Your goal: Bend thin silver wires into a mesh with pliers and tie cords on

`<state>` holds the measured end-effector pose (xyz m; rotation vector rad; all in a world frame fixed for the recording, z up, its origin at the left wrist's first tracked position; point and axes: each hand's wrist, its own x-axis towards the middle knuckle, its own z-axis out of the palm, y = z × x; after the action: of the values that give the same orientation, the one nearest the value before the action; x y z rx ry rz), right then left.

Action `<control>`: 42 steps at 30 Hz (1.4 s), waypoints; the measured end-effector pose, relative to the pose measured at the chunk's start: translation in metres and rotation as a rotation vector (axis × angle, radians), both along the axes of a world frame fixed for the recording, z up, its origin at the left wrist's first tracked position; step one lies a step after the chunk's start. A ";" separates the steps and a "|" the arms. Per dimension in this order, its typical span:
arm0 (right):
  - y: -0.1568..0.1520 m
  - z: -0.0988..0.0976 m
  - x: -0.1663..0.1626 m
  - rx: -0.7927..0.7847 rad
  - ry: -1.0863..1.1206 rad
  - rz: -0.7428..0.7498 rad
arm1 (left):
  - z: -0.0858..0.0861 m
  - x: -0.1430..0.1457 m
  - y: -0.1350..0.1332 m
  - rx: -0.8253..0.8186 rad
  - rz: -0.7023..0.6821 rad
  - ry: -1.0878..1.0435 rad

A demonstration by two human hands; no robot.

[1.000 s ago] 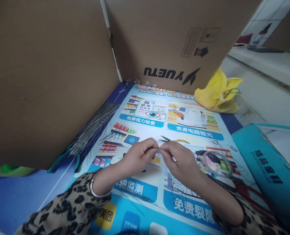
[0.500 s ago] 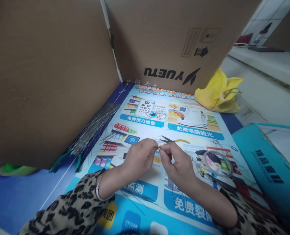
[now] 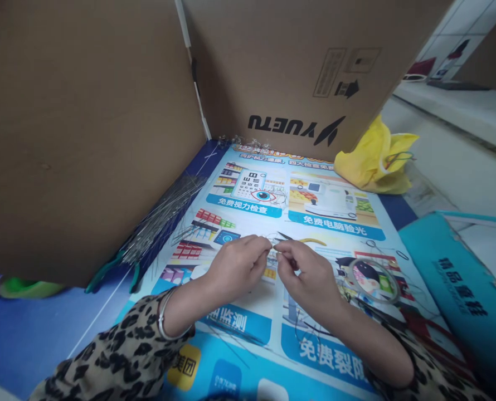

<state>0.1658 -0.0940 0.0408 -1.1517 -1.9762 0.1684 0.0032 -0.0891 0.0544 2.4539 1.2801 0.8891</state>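
Note:
My left hand is closed in a pinch over the middle of a printed poster, with its fingertips pointing right. Facing it, my right hand pinches thumb and forefinger close together. The fingertips of both hands are a small gap apart. Whatever they grip is too thin or small to make out. Just behind the right fingers lie pliers with a yellow handle, partly hidden by that hand. Several thin dark wires lie on the poster below my left hand.
Tall cardboard panels stand at left and back. A bundle of thin metal wires lies beside teal tool handles. At right are a tape roll, a teal box and a yellow bag. Small wire pieces lie at the back.
My right hand has shifted slightly right, so the gap between the two hands' fingertips looks a little wider. Both hands stay pinched. The view has shifted slightly.

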 end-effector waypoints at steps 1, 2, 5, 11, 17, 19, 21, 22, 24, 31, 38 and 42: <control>0.000 0.000 -0.001 0.018 -0.009 -0.001 | 0.000 0.001 -0.001 0.011 0.020 0.003; 0.000 0.000 -0.001 0.036 -0.017 -0.003 | -0.001 0.003 -0.002 0.023 0.040 0.005; -0.001 0.001 -0.002 0.078 -0.028 -0.018 | -0.004 0.006 -0.003 0.055 0.081 0.002; -0.001 0.002 -0.004 0.087 -0.038 -0.004 | -0.009 0.008 -0.002 0.081 0.096 -0.005; -0.002 -0.008 -0.008 0.017 0.040 -0.016 | -0.011 0.007 -0.001 0.134 0.105 -0.045; -0.003 -0.011 -0.009 -0.022 0.063 -0.015 | -0.010 0.007 0.000 0.137 0.094 -0.088; -0.003 -0.013 -0.010 -0.050 0.094 -0.011 | -0.008 0.007 0.001 0.104 0.084 -0.152; -0.004 -0.014 -0.010 -0.060 0.112 -0.010 | -0.006 0.008 0.001 0.065 0.085 -0.182; -0.004 -0.014 -0.010 -0.077 0.143 -0.012 | -0.003 0.009 0.000 -0.050 0.099 -0.236; -0.004 -0.008 -0.007 -0.143 0.190 -0.002 | 0.003 0.011 -0.003 -0.370 0.114 -0.405; -0.002 -0.008 -0.005 -0.094 0.119 -0.065 | -0.003 0.014 -0.005 -0.460 0.107 -0.477; -0.001 -0.014 -0.008 -0.124 0.147 -0.076 | -0.011 0.017 -0.006 -0.528 0.116 -0.549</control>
<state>0.1581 -0.0951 0.0268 -1.2554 -1.8112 0.3308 0.0205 -0.0955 0.0438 1.6029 1.2502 1.0005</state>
